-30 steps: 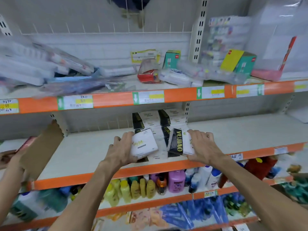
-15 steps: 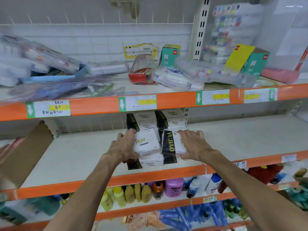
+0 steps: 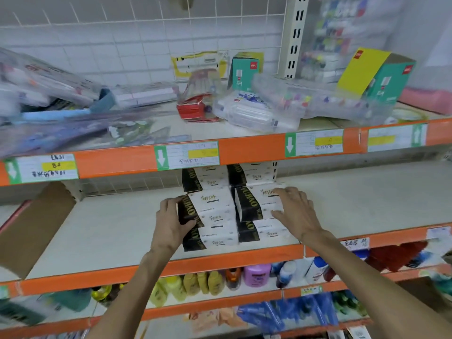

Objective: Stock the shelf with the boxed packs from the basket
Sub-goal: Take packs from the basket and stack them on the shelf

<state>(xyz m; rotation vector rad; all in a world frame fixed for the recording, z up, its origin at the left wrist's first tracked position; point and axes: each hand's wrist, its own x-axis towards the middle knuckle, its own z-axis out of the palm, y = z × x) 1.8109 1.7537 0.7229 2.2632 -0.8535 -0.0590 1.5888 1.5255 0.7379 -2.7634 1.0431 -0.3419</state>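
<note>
Gripping, left fingers (image 3: 171,204): they curled round the black end of the upper left pack (image 3: 208,204), thumb low against its front corner, holding it on its stack.
Right fingers (image 3: 281,192): they lay spread and fairly straight over the top and side of the upper right pack (image 3: 254,204), pressing rather than clasping.
Left hand (image 3: 171,223), right hand (image 3: 297,211): each stayed with its own pack, the two packs just beside each other.
Front stacks: each upper pack sat on a lower pack (image 3: 217,238) near the middle shelf's (image 3: 110,231) front edge.
Back row (image 3: 230,177): more packs stood behind, partly hidden by the orange rail.
Done: several packs looked shelved.
Left: wide bare shelf remained either side; the basket was out of view, so its remaining load could not be told.
</note>
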